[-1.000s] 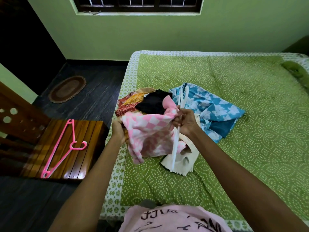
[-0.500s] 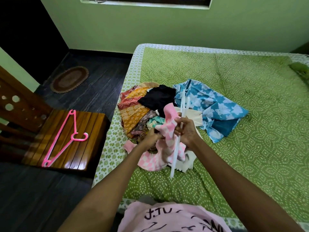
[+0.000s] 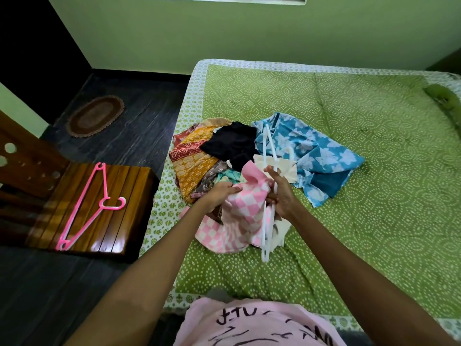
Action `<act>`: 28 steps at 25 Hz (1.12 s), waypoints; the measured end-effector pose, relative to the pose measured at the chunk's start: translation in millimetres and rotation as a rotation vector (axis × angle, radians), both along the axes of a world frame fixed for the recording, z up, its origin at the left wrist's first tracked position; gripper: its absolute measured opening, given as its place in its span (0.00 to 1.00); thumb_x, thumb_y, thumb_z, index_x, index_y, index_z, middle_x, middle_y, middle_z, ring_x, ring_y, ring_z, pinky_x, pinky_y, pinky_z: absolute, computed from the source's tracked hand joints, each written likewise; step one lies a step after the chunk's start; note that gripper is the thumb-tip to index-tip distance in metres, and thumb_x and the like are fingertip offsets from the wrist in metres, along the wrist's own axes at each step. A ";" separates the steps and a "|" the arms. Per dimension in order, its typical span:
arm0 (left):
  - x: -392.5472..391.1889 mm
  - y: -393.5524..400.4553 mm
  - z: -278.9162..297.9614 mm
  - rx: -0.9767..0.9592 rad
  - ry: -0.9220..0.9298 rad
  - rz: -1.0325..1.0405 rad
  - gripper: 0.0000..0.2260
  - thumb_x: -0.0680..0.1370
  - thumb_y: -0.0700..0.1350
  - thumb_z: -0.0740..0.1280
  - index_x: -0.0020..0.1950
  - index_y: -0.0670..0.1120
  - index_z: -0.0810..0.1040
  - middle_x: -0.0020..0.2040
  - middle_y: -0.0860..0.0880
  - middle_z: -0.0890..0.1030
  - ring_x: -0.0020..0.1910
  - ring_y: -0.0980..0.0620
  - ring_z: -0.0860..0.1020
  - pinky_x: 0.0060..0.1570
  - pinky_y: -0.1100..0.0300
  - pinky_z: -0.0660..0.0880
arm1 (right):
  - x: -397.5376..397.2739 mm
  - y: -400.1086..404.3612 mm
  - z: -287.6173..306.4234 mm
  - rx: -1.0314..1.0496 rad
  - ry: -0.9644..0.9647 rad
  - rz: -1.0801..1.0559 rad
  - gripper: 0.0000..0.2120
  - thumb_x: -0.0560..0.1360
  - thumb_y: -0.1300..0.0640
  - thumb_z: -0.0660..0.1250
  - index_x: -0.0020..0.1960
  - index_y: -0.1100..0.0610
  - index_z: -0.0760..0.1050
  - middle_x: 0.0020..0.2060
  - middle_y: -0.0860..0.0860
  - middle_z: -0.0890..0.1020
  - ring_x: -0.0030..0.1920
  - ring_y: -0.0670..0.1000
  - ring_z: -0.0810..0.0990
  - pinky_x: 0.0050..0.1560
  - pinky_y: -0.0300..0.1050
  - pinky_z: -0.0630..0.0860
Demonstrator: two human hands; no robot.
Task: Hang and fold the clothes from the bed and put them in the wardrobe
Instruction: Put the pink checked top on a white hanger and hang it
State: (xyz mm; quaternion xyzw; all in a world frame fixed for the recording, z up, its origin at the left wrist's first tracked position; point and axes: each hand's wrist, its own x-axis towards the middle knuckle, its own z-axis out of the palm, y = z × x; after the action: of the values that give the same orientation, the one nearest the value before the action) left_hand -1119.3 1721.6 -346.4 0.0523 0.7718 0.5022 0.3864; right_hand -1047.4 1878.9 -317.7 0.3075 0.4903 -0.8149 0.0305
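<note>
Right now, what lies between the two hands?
In the head view, only the pink checked garment spans from left hand to right hand.

Pink-and-white checked garment (image 3: 239, 216): soft matt cloth, crumpled. White hanger (image 3: 268, 196): smooth plastic, slightly translucent. Blue floral garment (image 3: 321, 156): thin printed cloth, matt. Black garment (image 3: 232, 143): dense matt cloth. Orange printed garment (image 3: 194, 166): patterned cloth, faint sheen. Cream garment (image 3: 287, 168): plain matt cloth. Bedsheet (image 3: 374, 208): green dotted-print cotton-like cloth, matt, lightly creased. Pink hanger (image 3: 87, 203): smooth glossy plastic. Chair (image 3: 104, 221): slatted dark wood, polished, with bright reflections on the seat. Floor (image 3: 139, 136): dark, streaked, dull sheen. Oval mat (image 3: 96, 116): coarse woven fibre, fringed edge. Wall (image 3: 224, 33): smooth matt green paint.
</note>
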 end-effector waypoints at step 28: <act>3.8 -17.7 94.5 -0.378 0.771 -0.563 0.13 0.74 0.50 0.69 0.51 0.42 0.83 0.47 0.45 0.83 0.45 0.48 0.78 0.42 0.55 0.71 | 0.9 -28.7 22.5 0.516 -0.277 0.299 0.12 0.69 0.56 0.69 0.34 0.60 0.70 0.28 0.55 0.73 0.23 0.48 0.64 0.22 0.35 0.57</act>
State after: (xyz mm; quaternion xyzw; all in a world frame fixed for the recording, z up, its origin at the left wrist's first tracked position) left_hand -1115.6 1703.9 -251.9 0.3688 0.8915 0.1746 0.1969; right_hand -1046.5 1850.2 -295.2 0.3379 0.7116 -0.6006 0.1372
